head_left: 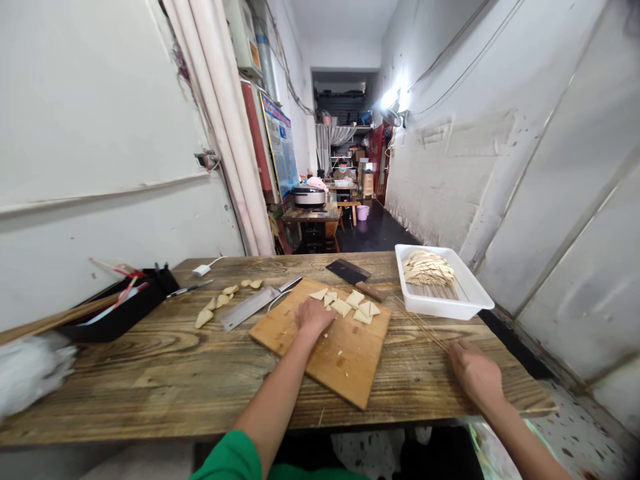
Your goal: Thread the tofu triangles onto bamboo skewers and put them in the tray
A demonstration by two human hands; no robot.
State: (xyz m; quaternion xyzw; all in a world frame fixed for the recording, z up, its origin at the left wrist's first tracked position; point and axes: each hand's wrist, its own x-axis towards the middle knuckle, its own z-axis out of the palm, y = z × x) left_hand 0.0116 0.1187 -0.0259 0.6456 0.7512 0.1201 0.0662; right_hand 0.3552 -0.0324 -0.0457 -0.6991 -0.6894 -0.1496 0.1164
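The pale triangular slices [343, 307] lie clustered at the far end of the cutting board [340, 360], mid-table. They look thin, soft, light and easily torn, best pinched flat by their faces. The left hand [313, 317] covers their left edge, fingers curled, its grip hidden. The right hand [475, 377] rests near right over thin bamboo skewers [425, 328]; I cannot tell whether it holds one. A white tray [440, 305] stands far right.

The left hand [314, 315] rests palm-down on a wooden cutting board [345, 363], just beside a cluster of pale triangular pieces [350, 305]. The right hand [475, 373] lies on the counter [175, 373] at the near end of some thin skewers [420, 325]. A white tray [440, 307] of skewered pieces sits beyond them, and two cleavers [250, 308] lie near the board.
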